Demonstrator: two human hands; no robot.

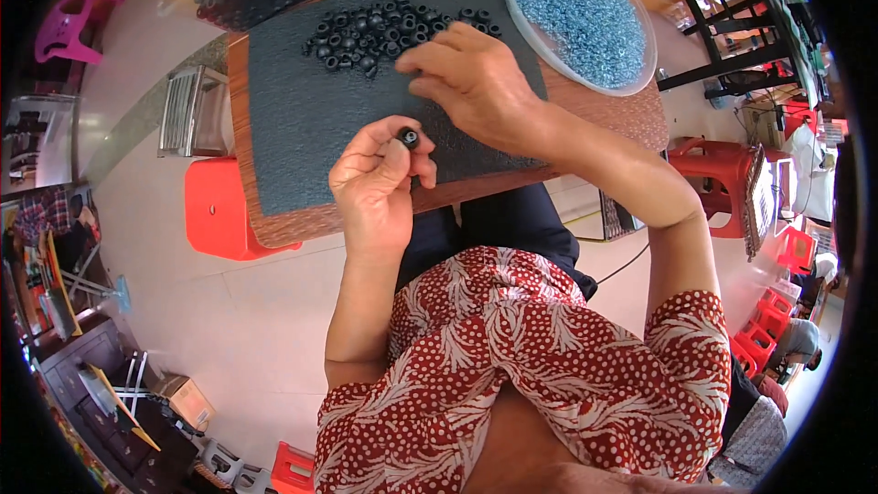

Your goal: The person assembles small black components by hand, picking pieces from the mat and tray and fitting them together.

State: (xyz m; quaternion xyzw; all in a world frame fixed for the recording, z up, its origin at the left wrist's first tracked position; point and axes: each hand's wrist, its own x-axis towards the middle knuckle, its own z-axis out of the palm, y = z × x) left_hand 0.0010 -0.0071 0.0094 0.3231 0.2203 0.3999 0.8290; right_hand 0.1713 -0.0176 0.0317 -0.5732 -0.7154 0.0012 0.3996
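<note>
Pinched between the thumb and fingers of my left hand is a small black cap, round, with a paler centre facing up. My right hand hovers at the near right side of a pile of black caps, its thumb and forefinger a little apart and nothing visible between them. Its other fingers are bent and partly hidden. The pile lies on a dark textured mat. To the right, a round clear tub holds many tiny pale-blue see-through pieces.
A clear box full of black pieces stands at the far left of the wooden table. Red stools stand beside the table, with a metal rack near its left edge. Black chair-like frames are at the far right.
</note>
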